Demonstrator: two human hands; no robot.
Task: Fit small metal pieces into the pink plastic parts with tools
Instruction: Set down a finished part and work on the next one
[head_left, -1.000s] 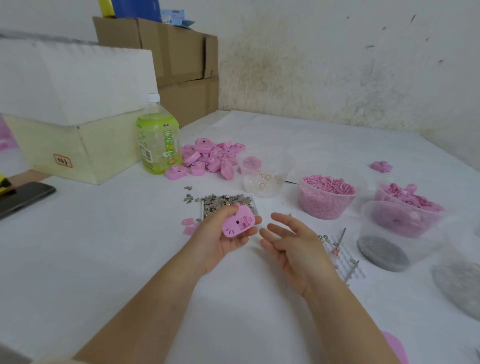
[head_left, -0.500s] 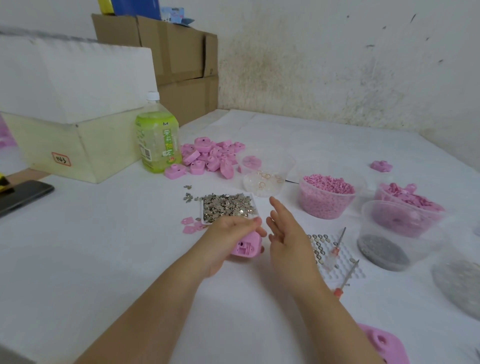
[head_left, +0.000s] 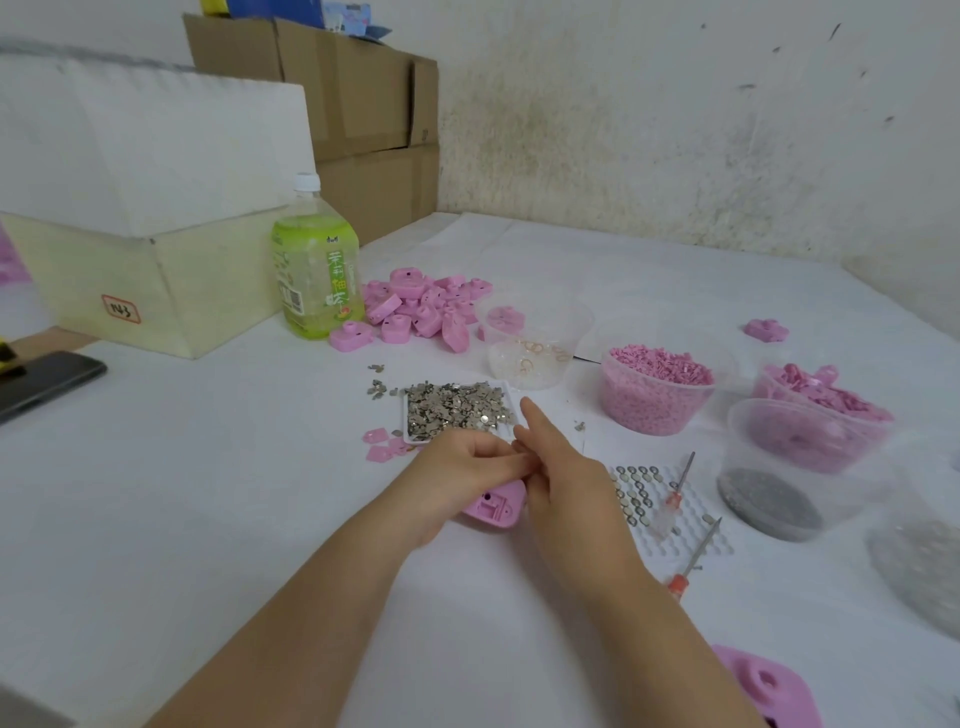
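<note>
The left hand (head_left: 457, 470) is at the frame's centre, its fingers curled over a pink part (head_left: 493, 508) that it grips against the white desk (head_left: 208, 519). The part's hollow underside shows below the fingers. The right hand (head_left: 563, 467) is just right of it, seen from the back, with the index finger straight and pointing to the upper frame. Its other fingers meet the left fingertips above the part. I cannot tell whether they pinch anything.

Just above the hands is a white tray (head_left: 410, 434) heaped with small metal pieces (head_left: 457, 408), and a few more lie loose at its upper left. Three small pink pieces (head_left: 382, 446) lie left of the tray. Right of the right hand is a white grid board (head_left: 691, 525) with metal rings in some cells. One screwdriver (head_left: 675, 496) lies on the board and a second (head_left: 698, 558) lies across its lower edge.

Higher up, a pile of pink parts (head_left: 426, 306) sits beside a green bottle (head_left: 314, 270). To the right are a clear tub (head_left: 535, 338) holding rings, a tub of pink granules (head_left: 654, 389), a tub of pink pieces (head_left: 821, 400) and, in front of that one, a tub of grey bits (head_left: 769, 499). One pink part (head_left: 766, 330) lies alone at centre right and another (head_left: 763, 686) is at the lower right edge.

At left are a foam box (head_left: 156, 208), cardboard boxes (head_left: 363, 104) behind it and a phone (head_left: 47, 382).
</note>
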